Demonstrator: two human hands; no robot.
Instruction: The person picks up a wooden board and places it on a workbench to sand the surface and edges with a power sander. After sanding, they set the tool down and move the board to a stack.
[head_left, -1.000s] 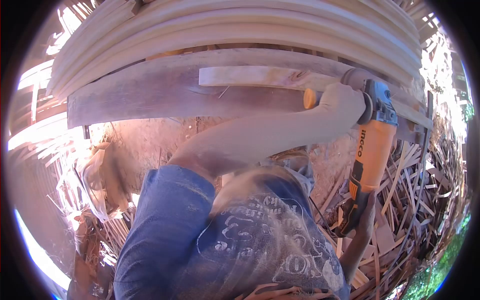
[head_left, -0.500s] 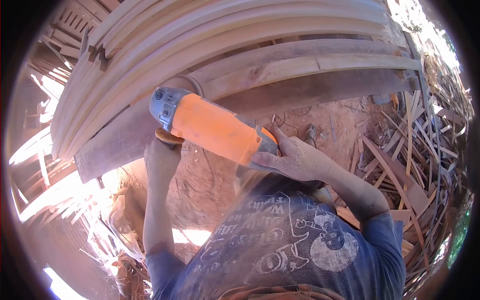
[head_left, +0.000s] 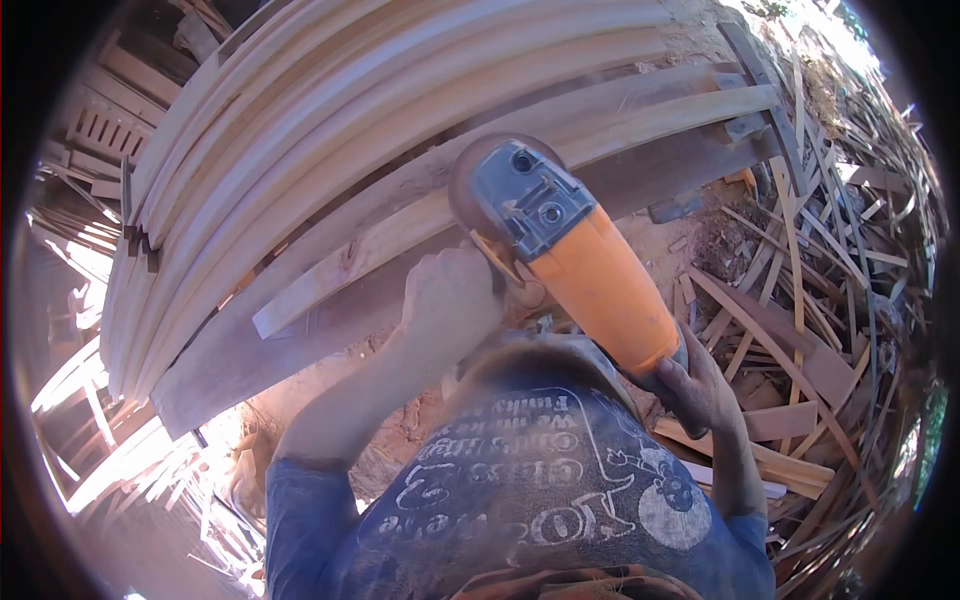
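Note:
An orange angle grinder with a grey metal head lies across the middle of the view, tilted, its head toward the bench. My left hand is closed in a fist around its side handle, just left of the head. Around the rear grip, my right hand is wrapped, with the thumb on top. The round disc at the grinder's head is over a pale curved wooden strip; whether it touches the wood is hidden. That strip rests on a dark board.
Several long curved wooden pieces are stacked beyond the strip. Wood offcuts lie heaped on the right. Slatted wood pieces stand at the far left. A dark crosspiece crosses the board's right end.
The grinder and both hands have moved right along the strip, and the grinder has swung steeper. The strip's left end now shows. My view has shifted too.

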